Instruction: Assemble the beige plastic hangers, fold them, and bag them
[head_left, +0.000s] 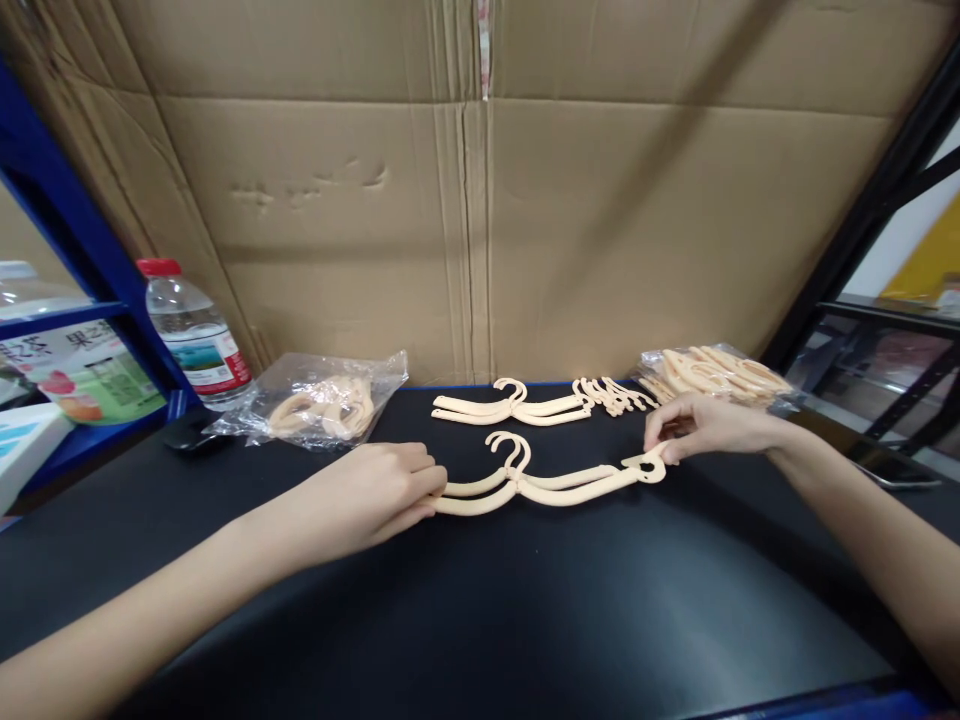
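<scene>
Two hangers (574, 495), ends in left hand (397, 488), hook piece (659, 469) in right hand (697, 425)

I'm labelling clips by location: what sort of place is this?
Probably an improvised workspace in a storeroom or workshop, though the wider room is mostly hidden. A large cardboard sheet stands behind the black tabletop, and a blue frame rises at the left.
</scene>
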